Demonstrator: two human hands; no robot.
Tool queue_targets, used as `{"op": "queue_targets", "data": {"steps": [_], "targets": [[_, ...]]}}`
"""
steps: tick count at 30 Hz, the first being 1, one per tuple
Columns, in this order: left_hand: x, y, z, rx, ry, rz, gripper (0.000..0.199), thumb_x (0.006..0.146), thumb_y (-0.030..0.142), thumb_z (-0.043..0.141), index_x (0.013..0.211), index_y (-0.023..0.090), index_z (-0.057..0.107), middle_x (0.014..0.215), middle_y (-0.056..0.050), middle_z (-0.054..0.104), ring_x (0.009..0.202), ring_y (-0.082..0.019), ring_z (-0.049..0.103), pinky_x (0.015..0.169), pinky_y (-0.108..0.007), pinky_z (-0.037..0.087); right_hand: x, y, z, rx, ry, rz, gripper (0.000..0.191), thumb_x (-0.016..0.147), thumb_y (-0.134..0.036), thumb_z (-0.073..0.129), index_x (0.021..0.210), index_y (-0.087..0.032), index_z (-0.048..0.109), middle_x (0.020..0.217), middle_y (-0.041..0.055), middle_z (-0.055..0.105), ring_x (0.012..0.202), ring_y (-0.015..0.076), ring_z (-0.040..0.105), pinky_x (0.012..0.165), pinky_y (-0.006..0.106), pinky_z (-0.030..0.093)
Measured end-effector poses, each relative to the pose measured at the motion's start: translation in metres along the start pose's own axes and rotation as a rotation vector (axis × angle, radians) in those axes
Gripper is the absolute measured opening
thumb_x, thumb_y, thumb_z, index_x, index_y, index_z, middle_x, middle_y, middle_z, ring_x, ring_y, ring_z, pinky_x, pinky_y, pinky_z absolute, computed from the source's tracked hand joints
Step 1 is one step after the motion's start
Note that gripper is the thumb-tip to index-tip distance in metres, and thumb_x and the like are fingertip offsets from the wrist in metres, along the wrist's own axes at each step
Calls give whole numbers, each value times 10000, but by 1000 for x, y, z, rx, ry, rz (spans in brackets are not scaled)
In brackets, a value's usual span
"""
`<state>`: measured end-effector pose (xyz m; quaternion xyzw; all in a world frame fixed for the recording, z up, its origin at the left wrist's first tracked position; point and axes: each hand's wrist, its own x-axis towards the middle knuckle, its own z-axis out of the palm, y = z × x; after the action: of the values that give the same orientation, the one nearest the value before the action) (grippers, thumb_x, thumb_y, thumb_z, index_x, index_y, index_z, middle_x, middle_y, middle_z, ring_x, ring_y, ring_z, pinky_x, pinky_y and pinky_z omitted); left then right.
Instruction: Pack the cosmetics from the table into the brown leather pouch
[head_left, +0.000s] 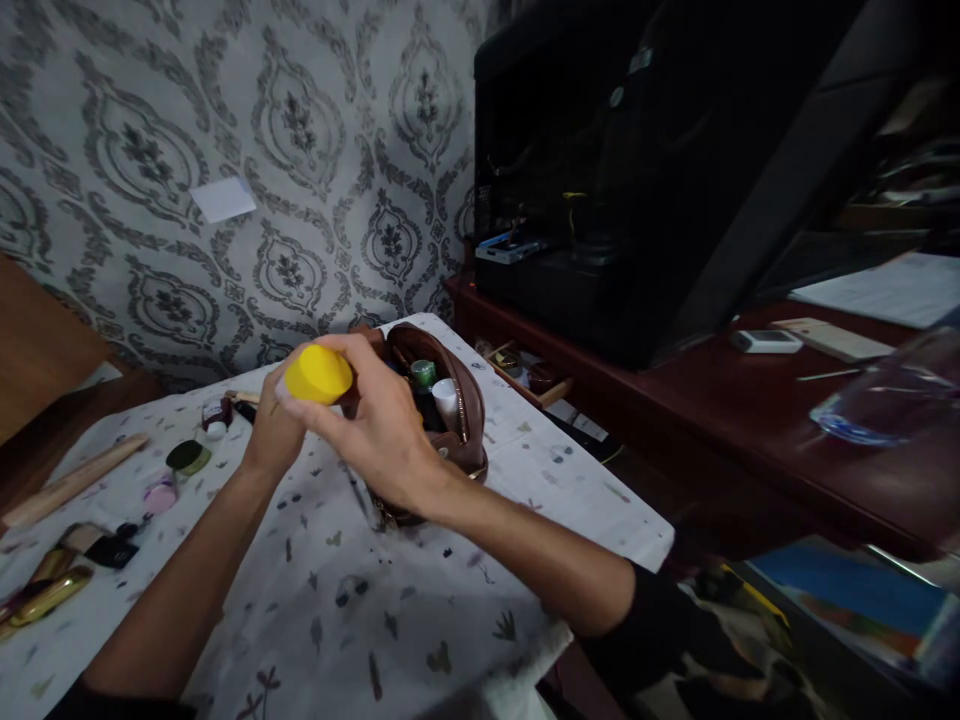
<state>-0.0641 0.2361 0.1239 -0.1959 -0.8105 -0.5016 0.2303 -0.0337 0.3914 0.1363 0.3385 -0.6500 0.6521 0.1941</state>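
A yellow rounded container or cap [319, 374] is gripped between the thumb and fingers of my right hand [382, 425]. It is held above the table, just left of an unzipped brown bag [472, 420]. My left hand [276, 415] is right behind the yellow thing, its fingers hidden, so I cannot tell whether it grips it too. Inside the bag stand a white-capped container [445, 400] and a green-lidded jar [423, 375], among darker items. My right forearm passes in front of the bag's lower part.
On the patterned white cloth [337, 620] at left lie a green-lidded jar [188, 457], a pink container [160, 492], a gold tube [52, 597] and a wooden stick [75, 480]. An open drawer [551, 392] juts out at right, below a big black screen [600, 180].
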Motion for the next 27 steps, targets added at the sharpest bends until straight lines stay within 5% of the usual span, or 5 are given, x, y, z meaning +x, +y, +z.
{"op": "queue_targets", "data": {"steps": [10,18,27], "targets": [[-5,7,10,466,-374,307,348,1029,325,357,1234,200,611,1299,-89,628,1271,-235,518,1135,-430,380,22,23,-50,-188,-4,74,386,833,-405,681,1122,-179,560,926,1,643,804,160,593,745,283,457],[-27,4,-3,611,-195,336,304,1029,297,369,1252,201,551,1289,-94,605,1250,-232,518,1086,-411,400,31,28,-66,-504,-173,127,395,831,-266,702,1175,-134,560,943,14,646,853,169,590,767,271,422],[-41,-7,2,555,-77,323,313,1024,282,385,1302,219,515,1331,-88,584,1299,-222,502,1128,-409,377,36,32,-55,-769,-488,157,373,847,-197,699,1189,-115,576,1182,114,590,981,195,597,832,286,431]]}}
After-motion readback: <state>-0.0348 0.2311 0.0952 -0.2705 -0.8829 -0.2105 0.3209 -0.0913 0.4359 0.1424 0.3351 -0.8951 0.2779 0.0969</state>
